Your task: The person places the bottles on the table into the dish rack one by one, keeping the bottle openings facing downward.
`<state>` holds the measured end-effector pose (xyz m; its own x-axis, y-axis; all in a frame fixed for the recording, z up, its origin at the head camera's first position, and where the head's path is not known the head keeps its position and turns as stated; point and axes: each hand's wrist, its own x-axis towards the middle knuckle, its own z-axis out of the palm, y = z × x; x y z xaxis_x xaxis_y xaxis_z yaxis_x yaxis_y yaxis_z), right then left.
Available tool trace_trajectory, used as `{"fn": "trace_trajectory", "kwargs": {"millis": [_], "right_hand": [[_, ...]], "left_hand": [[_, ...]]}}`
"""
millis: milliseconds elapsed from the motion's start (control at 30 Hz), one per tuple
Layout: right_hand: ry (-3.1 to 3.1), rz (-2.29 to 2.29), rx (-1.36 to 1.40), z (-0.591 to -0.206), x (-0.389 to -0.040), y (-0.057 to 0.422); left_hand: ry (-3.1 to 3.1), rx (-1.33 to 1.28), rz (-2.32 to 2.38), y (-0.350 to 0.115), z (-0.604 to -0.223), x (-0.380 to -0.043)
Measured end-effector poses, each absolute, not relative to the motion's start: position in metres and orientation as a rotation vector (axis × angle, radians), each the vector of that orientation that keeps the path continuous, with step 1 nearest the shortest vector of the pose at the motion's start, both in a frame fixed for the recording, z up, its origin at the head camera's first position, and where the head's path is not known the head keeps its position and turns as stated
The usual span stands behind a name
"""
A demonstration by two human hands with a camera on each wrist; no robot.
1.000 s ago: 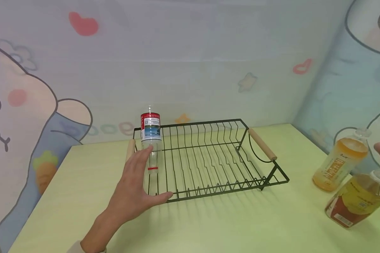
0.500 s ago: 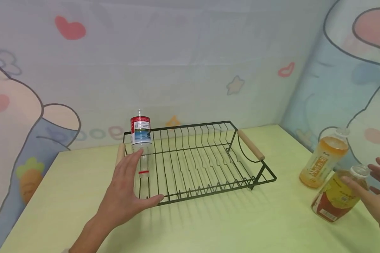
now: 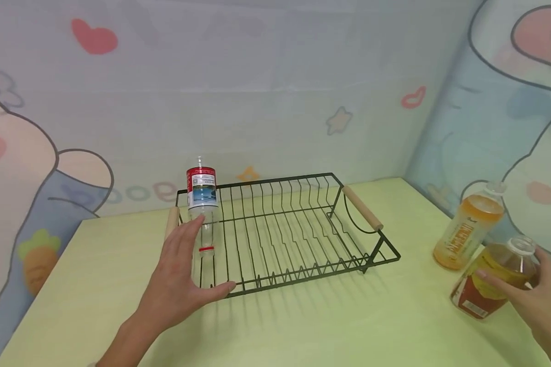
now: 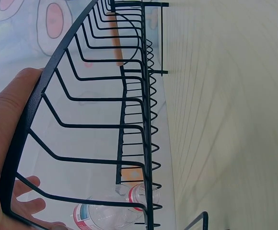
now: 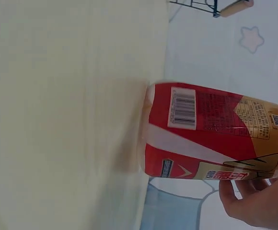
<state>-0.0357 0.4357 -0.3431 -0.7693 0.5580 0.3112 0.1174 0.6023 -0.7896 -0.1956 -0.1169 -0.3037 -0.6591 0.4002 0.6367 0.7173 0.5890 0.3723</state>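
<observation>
In the head view my left hand spreads at the left front corner of a black wire dish rack. Its thumb lies at the front rail; in the left wrist view other fingers show past the rail. A clear plastic bottle with a red and blue label lies in the rack's left end, red neck ring toward me. My right hand reaches around a drink bottle with a yellow and red label, standing on the table. The right wrist view shows its fingers beside the bottle and a gap at the thumb.
Another bottle with an orange and white label stands just behind the drink bottle. Wooden handles cap the rack's ends. The pale green table meets a printed cloth wall at the back.
My right hand has come in from the right edge to the yellow-and-red drink bottle, its fingers moving in around it. The head view has shifted; my left hand stays at the rack's corner.
</observation>
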Motion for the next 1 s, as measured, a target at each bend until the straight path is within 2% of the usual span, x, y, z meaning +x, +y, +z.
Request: {"fn": "trace_trajectory", "kwargs": {"millis": [100, 567, 733, 1000], "right_hand": [[-2.302, 1.072, -0.492, -0.346, -0.034, 0.44], [-2.371, 1.239, -0.696, -0.349, -0.037, 0.448], [-2.343, 1.208, -0.559, -0.345, -0.038, 0.446], [-2.285, 1.044, -0.3, -0.316, -0.047, 0.427]], "left_hand": [[-2.321, -0.889, -0.854, -0.117, -0.303, -0.196], [-2.344, -0.868, -0.862, -0.118, -0.304, -0.196], [-2.348, -0.863, -0.872, -0.118, -0.304, -0.196], [-2.359, -0.864, -0.874, -0.119, -0.305, -0.195]]}}
